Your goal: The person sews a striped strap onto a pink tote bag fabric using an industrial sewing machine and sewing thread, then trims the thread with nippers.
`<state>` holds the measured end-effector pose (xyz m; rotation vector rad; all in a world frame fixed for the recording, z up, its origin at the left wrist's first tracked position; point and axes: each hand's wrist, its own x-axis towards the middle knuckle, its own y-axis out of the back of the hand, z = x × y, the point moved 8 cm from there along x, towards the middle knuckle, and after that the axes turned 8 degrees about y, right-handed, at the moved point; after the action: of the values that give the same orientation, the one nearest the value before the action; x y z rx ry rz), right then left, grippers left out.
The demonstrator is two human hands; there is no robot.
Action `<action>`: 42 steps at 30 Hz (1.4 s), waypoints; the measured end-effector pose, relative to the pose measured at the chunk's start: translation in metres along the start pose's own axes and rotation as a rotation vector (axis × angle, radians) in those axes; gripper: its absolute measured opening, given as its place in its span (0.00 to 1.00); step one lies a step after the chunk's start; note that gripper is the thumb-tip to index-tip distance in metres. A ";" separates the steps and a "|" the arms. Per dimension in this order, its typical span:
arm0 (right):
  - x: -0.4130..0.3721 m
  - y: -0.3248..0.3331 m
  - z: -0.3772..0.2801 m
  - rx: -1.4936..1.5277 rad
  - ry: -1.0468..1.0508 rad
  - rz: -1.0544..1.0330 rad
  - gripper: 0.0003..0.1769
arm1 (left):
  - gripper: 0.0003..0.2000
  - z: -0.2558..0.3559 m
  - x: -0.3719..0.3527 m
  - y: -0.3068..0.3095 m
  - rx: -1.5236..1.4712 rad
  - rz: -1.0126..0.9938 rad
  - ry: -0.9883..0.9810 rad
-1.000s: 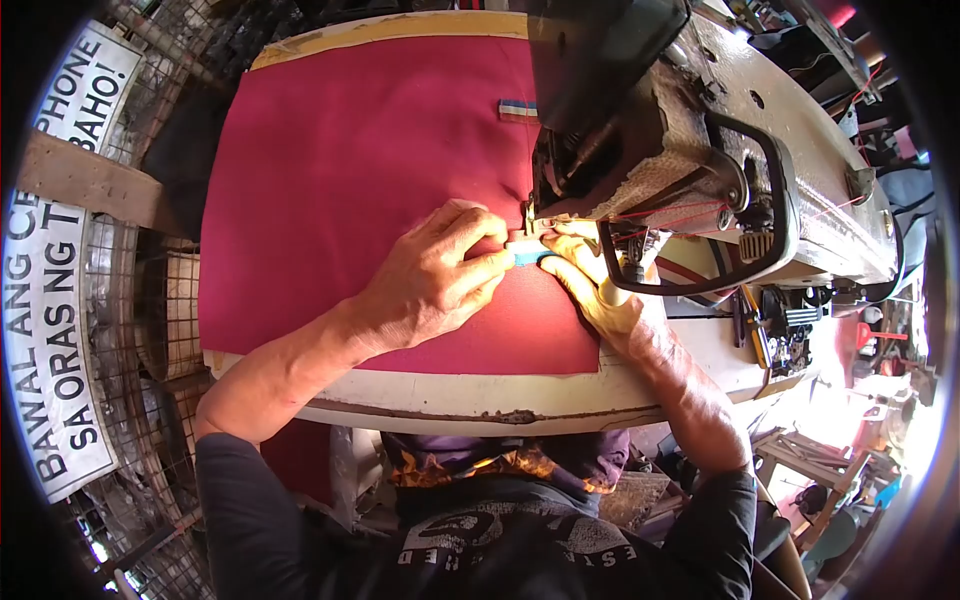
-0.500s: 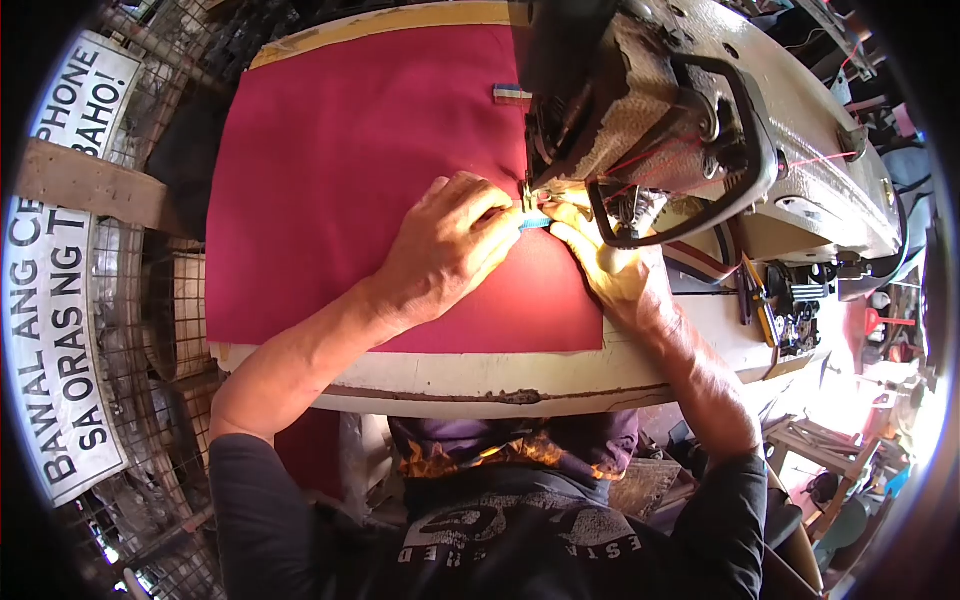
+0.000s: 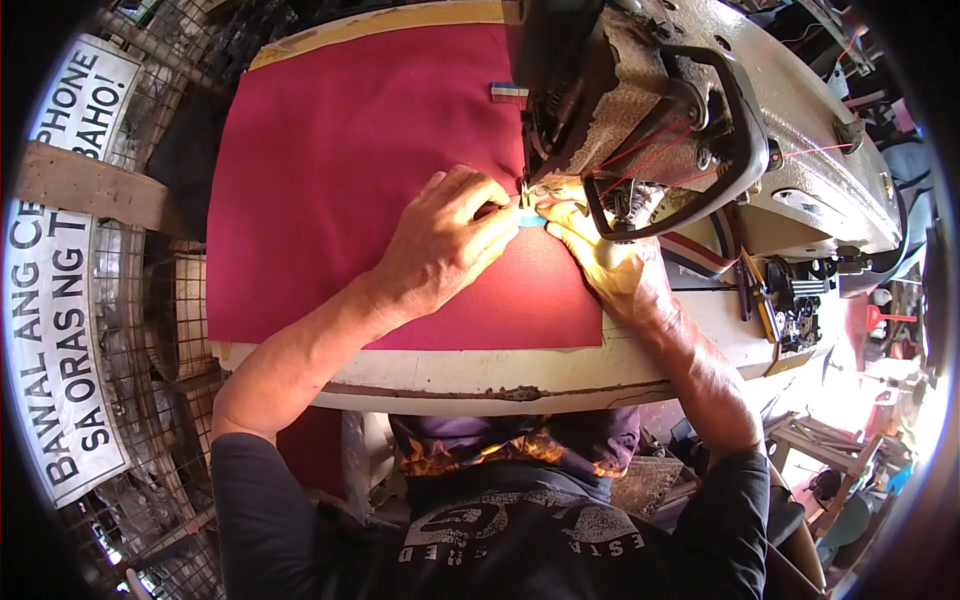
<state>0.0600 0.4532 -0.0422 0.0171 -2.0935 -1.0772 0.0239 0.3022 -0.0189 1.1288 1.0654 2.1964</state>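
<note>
A large dark red fabric sheet [image 3: 340, 160] lies under the sewing machine [image 3: 800, 120]. Close to the presser foot [image 3: 525, 195], a short light-blue strip [image 3: 533, 219] rests on the sheet. My left hand [image 3: 450, 235] is closed, with its curled fingertips at the strip's left end. From the other side, my right hand [image 3: 615, 265] has its thumb and fingers pinched at the strip's right end. Exactly what lies between the fingertips is partly hidden. Farther up the sheet's right edge sits a small striped piece [image 3: 508, 92].
A dark loop-shaped bar [image 3: 740, 110] juts from the machine head, just above my right hand. Red thread [image 3: 815, 151] runs along the machine. Striped ribbon [image 3: 705, 252] and yellow-handled tools [image 3: 765, 312] lie on the right of the worktable [image 3: 450, 375]. Wire mesh [image 3: 125, 300] stands at left.
</note>
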 end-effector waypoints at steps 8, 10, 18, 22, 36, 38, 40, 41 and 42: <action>0.005 0.004 -0.007 -0.012 0.040 0.007 0.06 | 0.18 -0.022 0.003 0.001 -0.080 -0.233 -0.078; 0.004 0.004 -0.007 -0.027 0.051 -0.011 0.06 | 0.19 -0.024 0.004 0.002 -0.079 -0.246 -0.106; -0.005 -0.004 0.003 0.047 -0.015 -0.024 0.06 | 0.19 -0.025 0.003 0.002 -0.120 -0.230 -0.109; -0.002 -0.003 0.000 0.021 0.011 -0.020 0.06 | 0.18 -0.022 0.003 0.005 -0.126 -0.193 -0.133; -0.003 -0.004 0.004 0.046 -0.008 -0.035 0.09 | 0.15 -0.019 0.002 0.007 -0.114 -0.162 -0.134; -0.004 -0.004 0.004 0.023 0.015 -0.057 0.09 | 0.14 -0.016 0.004 0.009 -0.129 -0.134 -0.140; -0.003 -0.004 0.004 0.014 0.014 -0.056 0.10 | 0.13 -0.012 0.005 0.010 -0.114 -0.121 -0.140; -0.003 -0.004 0.004 0.021 0.003 -0.042 0.10 | 0.12 -0.011 0.006 0.010 -0.090 -0.122 -0.138; -0.003 -0.003 0.004 0.028 -0.008 -0.027 0.10 | 0.12 -0.009 0.006 0.009 -0.067 -0.122 -0.136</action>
<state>0.0582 0.4550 -0.0475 0.0550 -2.1214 -1.0653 0.0123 0.2972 -0.0120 1.1357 0.9694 2.0153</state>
